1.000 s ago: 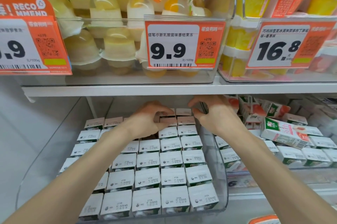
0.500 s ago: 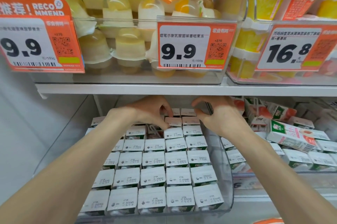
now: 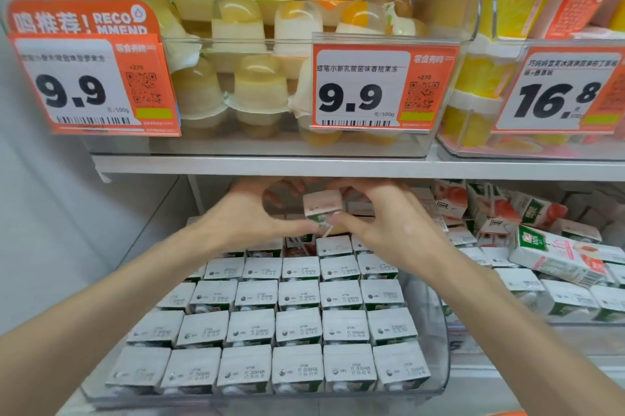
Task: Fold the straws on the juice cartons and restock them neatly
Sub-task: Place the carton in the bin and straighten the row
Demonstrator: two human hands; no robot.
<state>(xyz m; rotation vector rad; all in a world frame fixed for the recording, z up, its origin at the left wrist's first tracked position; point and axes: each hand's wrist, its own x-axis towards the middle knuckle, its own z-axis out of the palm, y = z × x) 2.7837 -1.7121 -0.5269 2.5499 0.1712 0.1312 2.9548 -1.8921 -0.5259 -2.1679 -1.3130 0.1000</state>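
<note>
Has pulled one small pink-and-white cardboard juice carton [image 3: 321, 205] up out of the back rows since half a second ago (then, both palms lay low on the carton tops with nothing raised). Now holds it just under the edge of the white metal shelf [image 3: 304, 166], above the far end of the clear plastic bin [image 3: 441, 324], tilted, green-printed lower corner toward the camera. Grips it with the left hand [image 3: 250, 217] from the left, fingers curled over the top and thumb reaching in at the lower edge. Pinches with the right hand [image 3: 389, 227] at the carton's right side, fingers over the top, thumb closed in near the thin white straw [image 3: 326, 230] that juts down from the lower corner; cannot tell whether the thumb touches the straw. Leaves the grey-topped cartons [image 3: 301, 331] in neat rows filling the bin below, and the loose pink-and-green cartons [image 3: 548, 253] heaped to the right. Faces, on the shelf above, yellow jelly cups [image 3: 257, 90] behind orange price tags [image 3: 382, 90].
</note>
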